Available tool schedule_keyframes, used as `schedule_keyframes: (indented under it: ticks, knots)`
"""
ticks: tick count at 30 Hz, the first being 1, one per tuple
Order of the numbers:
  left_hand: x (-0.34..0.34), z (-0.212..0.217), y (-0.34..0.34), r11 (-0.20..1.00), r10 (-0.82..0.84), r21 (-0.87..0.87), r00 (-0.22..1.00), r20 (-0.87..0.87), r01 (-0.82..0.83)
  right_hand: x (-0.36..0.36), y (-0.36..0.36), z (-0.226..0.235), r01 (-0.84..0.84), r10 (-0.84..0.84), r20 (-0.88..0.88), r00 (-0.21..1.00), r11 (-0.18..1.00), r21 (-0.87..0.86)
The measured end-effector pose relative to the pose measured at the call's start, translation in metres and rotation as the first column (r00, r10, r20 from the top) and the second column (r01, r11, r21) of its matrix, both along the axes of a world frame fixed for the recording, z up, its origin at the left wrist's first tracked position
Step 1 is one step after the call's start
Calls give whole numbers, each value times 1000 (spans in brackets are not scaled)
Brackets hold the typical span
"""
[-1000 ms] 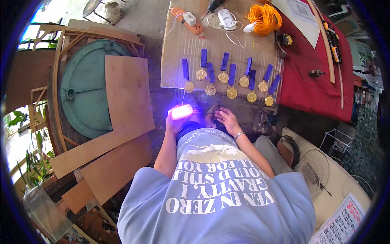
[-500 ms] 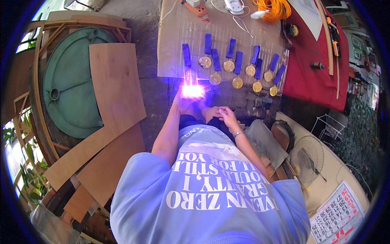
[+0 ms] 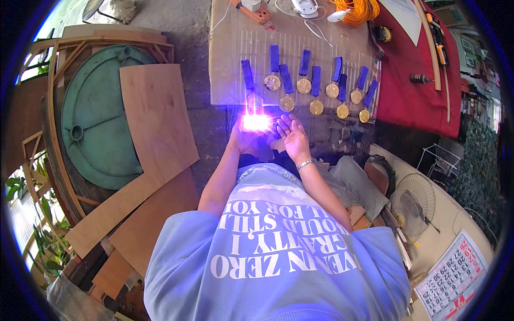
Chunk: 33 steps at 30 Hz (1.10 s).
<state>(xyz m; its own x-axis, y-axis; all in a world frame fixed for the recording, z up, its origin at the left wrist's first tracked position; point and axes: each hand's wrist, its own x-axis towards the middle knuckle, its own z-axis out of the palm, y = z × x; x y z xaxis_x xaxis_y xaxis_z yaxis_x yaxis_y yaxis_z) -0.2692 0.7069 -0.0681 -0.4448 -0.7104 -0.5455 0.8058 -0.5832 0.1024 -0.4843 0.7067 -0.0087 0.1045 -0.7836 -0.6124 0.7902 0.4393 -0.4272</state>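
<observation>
The left hand [image 3: 240, 136] has its grip around a glowing light [image 3: 257, 122] (glare hides its outline) by the near edge of the surface [image 3: 230, 80], nearer its left corner; the right hand [image 3: 295, 140], grip released, is beside it.

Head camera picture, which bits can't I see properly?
Head view: the shape of the light, washed out by glare.
Head view: fingertips of the left hand, lost in that glare.
Head view: top of the orange cord coil, cut off by the upper edge.
Head view: designs on the medals, too small.
</observation>
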Motion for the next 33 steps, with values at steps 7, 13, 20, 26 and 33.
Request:
schedule_keyframes:
  ticks: [7, 13, 20, 26, 33]
  knots:
    - [-18, -14, 6, 958, 280, 127, 938, -204, -258, 0, 4, -8, 12, -12, -100, 995, 1000, 3]
    - [-37, -33, 5, 933, 340, 170, 932, -126, -318, -13, 26, -5, 1, 7, -165, 986, 999, 44]
    - [-71, 11, 1, 869, 468, 316, 840, -276, -381, -31, 47, -8, -26, 36, -147, 988, 997, 67]
    - [-91, -5, -6, 845, 530, 239, 808, -256, -478, -29, 46, -5, -32, 48, -188, 981, 996, 87]
    - [-99, -9, -6, 849, 528, 183, 768, -362, -496, -31, 45, -7, -42, 56, -152, 987, 995, 94]
